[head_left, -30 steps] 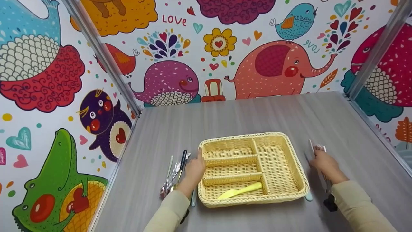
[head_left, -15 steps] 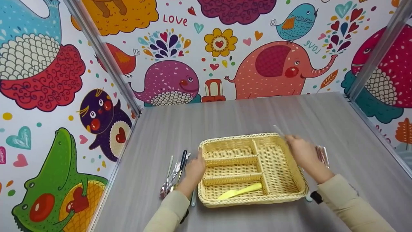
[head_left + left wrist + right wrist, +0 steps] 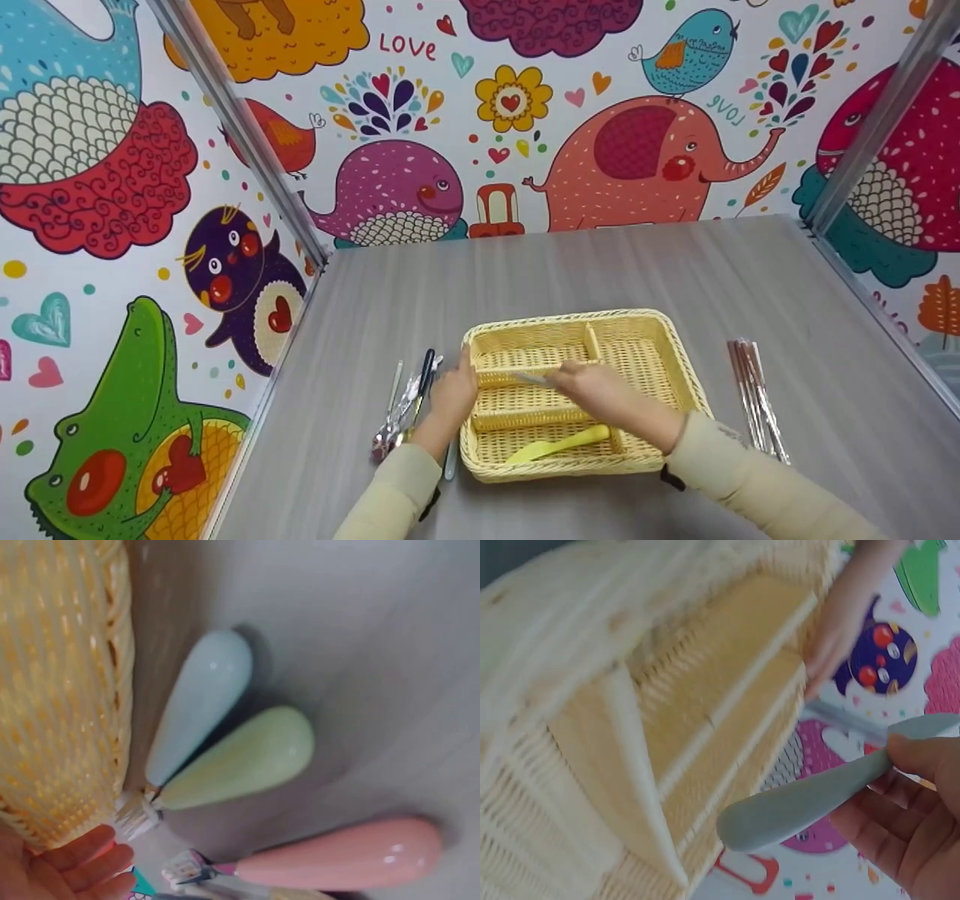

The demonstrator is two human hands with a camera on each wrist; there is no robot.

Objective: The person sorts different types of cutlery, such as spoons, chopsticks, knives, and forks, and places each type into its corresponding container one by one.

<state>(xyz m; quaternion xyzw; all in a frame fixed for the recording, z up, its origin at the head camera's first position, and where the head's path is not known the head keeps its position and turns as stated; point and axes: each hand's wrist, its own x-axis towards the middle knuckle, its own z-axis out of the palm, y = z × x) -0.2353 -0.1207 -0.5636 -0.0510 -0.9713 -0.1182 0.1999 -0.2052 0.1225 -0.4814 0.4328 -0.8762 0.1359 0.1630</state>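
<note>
A wicker basket [image 3: 570, 318] with dividers stands on the table. My right hand [image 3: 604, 391] is over its left compartments and pinches a pale grey-green knife [image 3: 802, 802] between thumb and fingers, handle end sticking out in the right wrist view. The blade side points left in the head view. My left hand [image 3: 454, 394] rests at the basket's left rim with fingers extended. A yellow knife [image 3: 559, 444] lies in the front left compartment. Beside the left hand, the left wrist view shows a pale blue handle [image 3: 202, 701], a green handle [image 3: 244, 757] and a pink handle [image 3: 341, 855].
Left of the basket lies a bunch of cutlery [image 3: 405, 409], partly behind the left hand. Several long thin silver-wrapped pieces [image 3: 757, 401] with brownish ends lie to the right. Printed wall panels [image 3: 510, 150] with metal corner posts enclose the grey table [image 3: 525, 274].
My right hand has lifted the knife from beside the silver-wrapped pieces on the right and carried it left, over the basket's left compartments. The left hand has stayed at the rim.
</note>
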